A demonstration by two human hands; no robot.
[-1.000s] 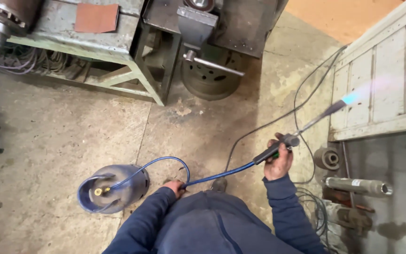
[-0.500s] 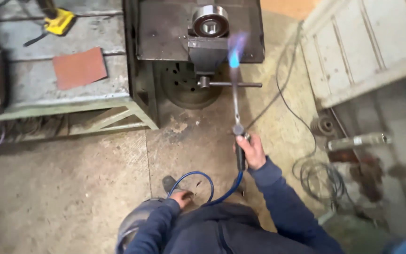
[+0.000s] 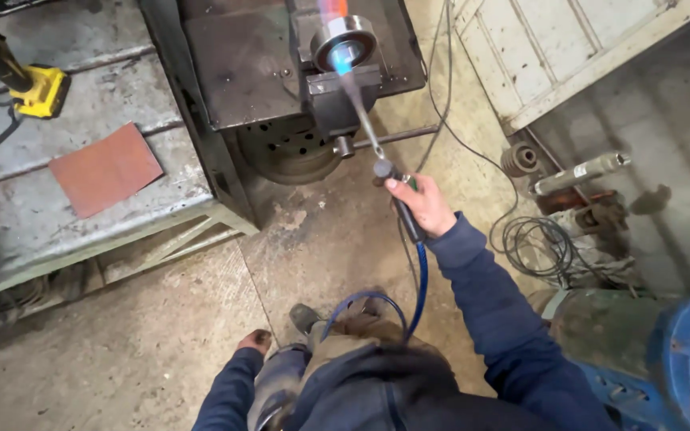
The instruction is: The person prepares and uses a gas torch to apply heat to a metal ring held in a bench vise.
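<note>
My right hand (image 3: 423,206), arm outstretched, grips the torch (image 3: 386,182), flame on the bearing (image 3: 345,41) in the vise (image 3: 335,92). Left hand (image 3: 254,341) hangs low, well back from the vise, loosely curled, holding nothing.

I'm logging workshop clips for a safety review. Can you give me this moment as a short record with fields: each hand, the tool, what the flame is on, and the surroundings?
right hand: right hand gripping the handle of a gas torch
left hand: left hand low by the person's leg, holding nothing visible
flame: blue, playing on a ring-shaped metal bearing
bearing support: clamped in a bench vise on a dark steel stand
hose: blue hose looping from the torch handle down past the person's legs
nearby: sandpaper sheet on a metal workbench; coiled cable on the concrete floor
</note>
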